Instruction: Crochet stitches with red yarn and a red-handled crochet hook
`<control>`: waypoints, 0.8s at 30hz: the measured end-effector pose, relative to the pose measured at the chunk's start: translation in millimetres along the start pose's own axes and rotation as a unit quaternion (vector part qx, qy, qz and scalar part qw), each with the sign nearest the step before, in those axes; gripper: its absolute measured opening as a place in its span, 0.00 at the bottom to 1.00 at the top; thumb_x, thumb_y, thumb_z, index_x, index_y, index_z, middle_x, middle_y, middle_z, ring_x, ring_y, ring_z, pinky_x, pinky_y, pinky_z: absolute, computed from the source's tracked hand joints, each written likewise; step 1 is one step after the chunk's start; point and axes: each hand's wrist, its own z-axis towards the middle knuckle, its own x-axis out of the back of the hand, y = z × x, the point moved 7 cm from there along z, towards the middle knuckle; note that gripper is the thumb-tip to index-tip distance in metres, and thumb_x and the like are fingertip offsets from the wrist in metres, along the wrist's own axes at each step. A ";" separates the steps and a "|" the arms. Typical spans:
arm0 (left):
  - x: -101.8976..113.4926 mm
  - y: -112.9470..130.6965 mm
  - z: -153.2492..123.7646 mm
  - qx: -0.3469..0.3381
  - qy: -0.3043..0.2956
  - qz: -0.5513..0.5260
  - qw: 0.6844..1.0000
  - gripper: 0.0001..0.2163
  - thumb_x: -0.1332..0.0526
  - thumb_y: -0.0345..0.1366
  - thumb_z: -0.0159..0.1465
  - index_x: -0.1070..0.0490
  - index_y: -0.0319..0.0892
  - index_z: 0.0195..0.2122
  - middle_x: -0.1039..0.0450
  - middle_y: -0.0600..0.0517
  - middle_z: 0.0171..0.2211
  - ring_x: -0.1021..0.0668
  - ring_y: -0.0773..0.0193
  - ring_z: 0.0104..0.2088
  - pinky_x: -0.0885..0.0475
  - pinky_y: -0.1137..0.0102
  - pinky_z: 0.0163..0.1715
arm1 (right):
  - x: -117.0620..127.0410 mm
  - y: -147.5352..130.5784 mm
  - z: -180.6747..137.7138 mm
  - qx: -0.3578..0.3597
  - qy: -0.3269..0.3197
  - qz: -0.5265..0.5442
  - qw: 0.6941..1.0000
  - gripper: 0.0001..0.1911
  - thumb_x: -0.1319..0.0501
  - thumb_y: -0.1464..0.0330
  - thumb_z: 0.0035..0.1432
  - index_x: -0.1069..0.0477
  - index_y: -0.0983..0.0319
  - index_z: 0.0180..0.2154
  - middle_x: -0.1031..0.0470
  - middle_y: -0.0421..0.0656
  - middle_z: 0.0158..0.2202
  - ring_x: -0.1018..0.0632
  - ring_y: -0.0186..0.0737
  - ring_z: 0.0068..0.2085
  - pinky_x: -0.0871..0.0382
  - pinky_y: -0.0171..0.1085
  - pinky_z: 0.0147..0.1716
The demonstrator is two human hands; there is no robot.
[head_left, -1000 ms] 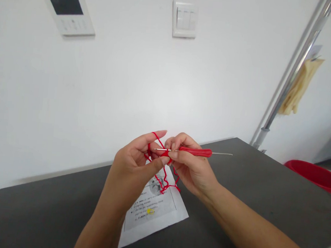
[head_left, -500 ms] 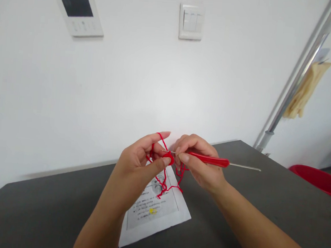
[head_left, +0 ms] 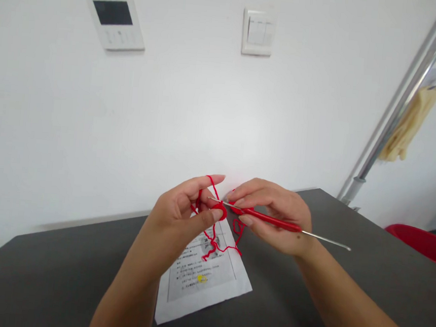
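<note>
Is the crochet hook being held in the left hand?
No, the right hand grips the red-handled crochet hook, while the left hand pinches the red yarn.

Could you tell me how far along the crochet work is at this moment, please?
Done: only a small red disc, pinched by the left hand. In hand: the right hand holds the hook, its tip at the disc, with yarn looped over the left forefinger. Left: probably most of it; loose yarn trails to the sheet.
</note>
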 end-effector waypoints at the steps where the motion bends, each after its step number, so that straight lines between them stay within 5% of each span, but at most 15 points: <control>1: -0.9 -0.6 -0.1 0.006 -0.007 -0.009 1.000 0.18 0.27 0.28 0.54 0.17 0.47 0.47 0.27 0.58 0.27 0.26 0.72 0.29 0.30 0.76 0.31 | -0.4 -2.0 -0.3 0.018 -0.001 -0.005 1.000 0.09 0.34 0.75 0.61 0.25 0.60 0.44 0.18 0.49 0.43 0.17 0.41 0.45 0.21 0.40 0.43; 8: -2.3 -1.0 -1.4 0.012 -0.019 0.014 1.000 0.19 0.27 0.27 0.55 0.18 0.46 0.48 0.26 0.57 0.27 0.26 0.71 0.29 0.30 0.75 0.32 | -3.5 -17.1 0.2 0.104 0.016 -0.064 0.992 0.11 0.38 0.81 0.56 0.28 0.61 0.40 0.19 0.50 0.40 0.19 0.41 0.41 0.21 0.38 0.39; 24: -2.1 -1.0 -2.4 0.015 -0.026 0.043 0.999 0.18 0.28 0.30 0.57 0.19 0.45 0.50 0.27 0.57 0.27 0.26 0.69 0.30 0.31 0.73 0.33 | -3.9 -21.0 4.4 0.091 -0.019 -0.081 0.992 0.10 0.40 0.79 0.58 0.29 0.61 0.40 0.20 0.49 0.37 0.19 0.40 0.39 0.22 0.38 0.38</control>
